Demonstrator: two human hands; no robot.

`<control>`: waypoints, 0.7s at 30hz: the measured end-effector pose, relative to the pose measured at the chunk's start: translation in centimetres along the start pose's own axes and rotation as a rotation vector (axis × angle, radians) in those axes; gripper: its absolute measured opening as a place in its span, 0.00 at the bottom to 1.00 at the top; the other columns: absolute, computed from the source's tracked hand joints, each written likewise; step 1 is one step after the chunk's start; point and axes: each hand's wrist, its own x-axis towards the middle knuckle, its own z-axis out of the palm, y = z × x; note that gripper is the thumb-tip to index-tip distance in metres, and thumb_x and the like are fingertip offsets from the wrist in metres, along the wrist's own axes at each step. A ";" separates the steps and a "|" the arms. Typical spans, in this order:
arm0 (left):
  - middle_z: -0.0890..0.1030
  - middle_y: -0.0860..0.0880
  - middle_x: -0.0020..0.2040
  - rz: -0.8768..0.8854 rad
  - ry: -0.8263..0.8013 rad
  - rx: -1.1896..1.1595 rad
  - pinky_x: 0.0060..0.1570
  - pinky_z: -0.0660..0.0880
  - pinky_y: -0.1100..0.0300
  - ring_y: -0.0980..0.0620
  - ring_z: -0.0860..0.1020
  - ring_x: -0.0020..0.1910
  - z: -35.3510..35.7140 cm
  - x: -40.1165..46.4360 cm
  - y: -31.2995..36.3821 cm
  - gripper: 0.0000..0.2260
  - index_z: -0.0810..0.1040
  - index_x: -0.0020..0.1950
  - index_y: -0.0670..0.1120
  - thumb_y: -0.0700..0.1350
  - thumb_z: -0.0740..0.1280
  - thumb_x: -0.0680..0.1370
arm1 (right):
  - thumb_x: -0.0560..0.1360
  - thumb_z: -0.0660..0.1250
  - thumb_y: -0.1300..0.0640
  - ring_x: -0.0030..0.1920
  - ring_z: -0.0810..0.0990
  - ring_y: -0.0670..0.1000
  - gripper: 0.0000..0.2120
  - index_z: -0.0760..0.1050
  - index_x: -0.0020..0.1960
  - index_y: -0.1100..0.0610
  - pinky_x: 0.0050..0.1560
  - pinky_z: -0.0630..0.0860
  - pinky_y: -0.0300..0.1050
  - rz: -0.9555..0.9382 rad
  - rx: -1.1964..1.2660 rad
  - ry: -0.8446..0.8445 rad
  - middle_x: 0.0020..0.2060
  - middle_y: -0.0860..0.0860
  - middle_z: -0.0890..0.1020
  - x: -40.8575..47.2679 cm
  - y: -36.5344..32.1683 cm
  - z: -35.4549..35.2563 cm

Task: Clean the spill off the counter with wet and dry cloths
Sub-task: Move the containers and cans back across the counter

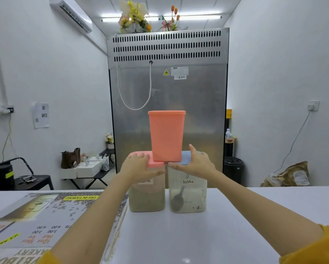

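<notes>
Both arms reach out over the white tabletop [197,235]. Two clear containers stand side by side at its far edge, touching or nearly so: the left container [146,195] with a pink lid [154,163], the right container [187,195] marked "latte" with a blue lid [186,159] and a dark scoop inside. A tall pink tub [166,136] stands upright on top, straddling both lids. The left hand [139,165] lies on the pink lid, fingers straight and relaxed, gripping nothing. The right hand [197,161] rests on the blue lid, fingers extended beside the tub's base. A printed menu mat [42,216] covers the tabletop's near left. No spill or cloth shows clearly.
</notes>
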 end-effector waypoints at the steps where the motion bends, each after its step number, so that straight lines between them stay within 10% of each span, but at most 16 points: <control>1: 0.75 0.49 0.57 0.003 -0.005 -0.007 0.58 0.69 0.53 0.47 0.70 0.62 0.0 -0.1 -0.1 0.41 0.74 0.59 0.48 0.78 0.49 0.64 | 0.60 0.65 0.25 0.75 0.52 0.55 0.56 0.46 0.77 0.50 0.65 0.67 0.57 0.001 -0.002 0.002 0.73 0.49 0.62 -0.1 -0.1 0.0; 11: 0.71 0.47 0.68 -0.012 0.004 0.001 0.70 0.57 0.45 0.47 0.66 0.69 -0.7 -1.5 0.3 0.48 0.69 0.67 0.46 0.78 0.45 0.61 | 0.57 0.64 0.23 0.76 0.46 0.58 0.61 0.39 0.77 0.50 0.71 0.55 0.66 -0.004 -0.088 0.009 0.76 0.54 0.52 -0.7 -0.1 0.0; 14: 0.73 0.39 0.63 0.033 0.431 -0.138 0.62 0.67 0.43 0.39 0.72 0.61 -0.5 -2.4 1.6 0.47 0.68 0.66 0.37 0.75 0.58 0.63 | 0.57 0.66 0.24 0.76 0.37 0.60 0.64 0.33 0.76 0.49 0.69 0.43 0.71 0.047 -0.140 0.024 0.76 0.58 0.41 -1.9 0.6 -1.6; 17: 0.75 0.41 0.46 0.120 0.865 -0.270 0.46 0.68 0.51 0.41 0.72 0.45 0.2 -3.3 5.3 0.25 0.71 0.51 0.38 0.58 0.67 0.67 | 0.60 0.69 0.28 0.76 0.37 0.60 0.62 0.32 0.75 0.50 0.69 0.43 0.71 0.076 -0.142 0.046 0.76 0.59 0.41 -3.8 3.0 -4.7; 21: 0.75 0.42 0.43 0.443 0.896 -0.317 0.44 0.66 0.54 0.44 0.70 0.42 0.5 -3.0 12.4 0.15 0.71 0.47 0.39 0.50 0.66 0.70 | 0.64 0.70 0.32 0.76 0.41 0.61 0.58 0.36 0.77 0.52 0.70 0.47 0.71 0.085 -0.130 0.160 0.77 0.57 0.46 -5.8 6.8 -8.5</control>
